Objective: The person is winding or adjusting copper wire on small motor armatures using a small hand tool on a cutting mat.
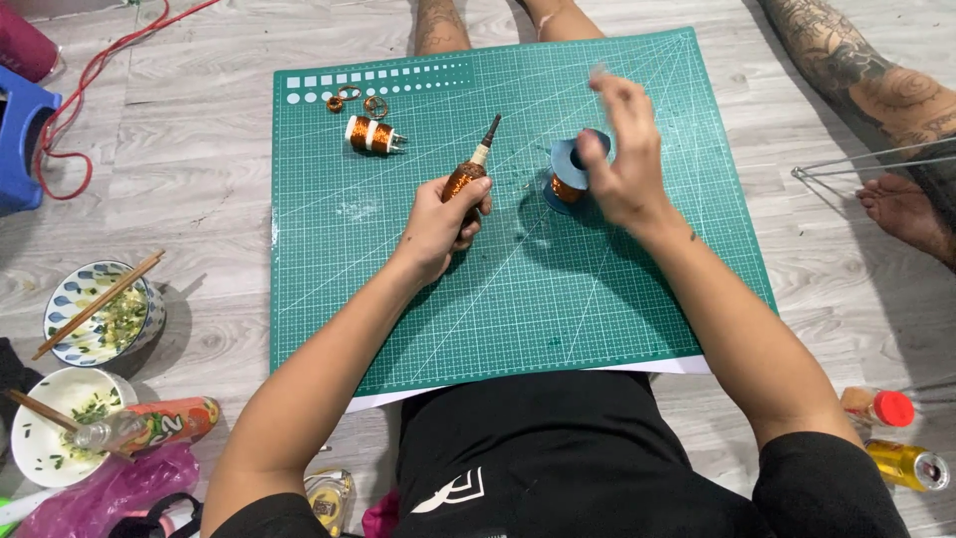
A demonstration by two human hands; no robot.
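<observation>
Head camera, looking straight down: a person sits on a pale wood-look floor [199, 199] with a green cutting mat [518, 299] laid out in front of the lap. The left hand [438, 224] is wrapped around a copper-wound tool [468, 177], fingers closed on its wire-covered body, the slim pointed tip aimed up and to the right, away from the body. The tool sits low over the middle of the mat.

The right hand [622, 164] is raised above a blue spool of copper wire [568, 171], which rests on the mat just right of the tool. That hand is motion-blurred; thumb and fingertips look drawn together as though pinching something thin, but whether a strand is actually held, I cannot tell.

Up near the mat's far left edge lies a small copper coil with white bands [373, 134], and just beyond it a few loose copper rings [354, 100].

Off the mat on the left stand two bowls with chopsticks [95, 314], a crushed can [169, 418] and a pink plastic bag [110, 493]. On the right, a red-capped bottle [876, 406] and a yellow can [906, 465]. Another person's tattooed leg and bare foot [896, 199] rest at the upper right.
</observation>
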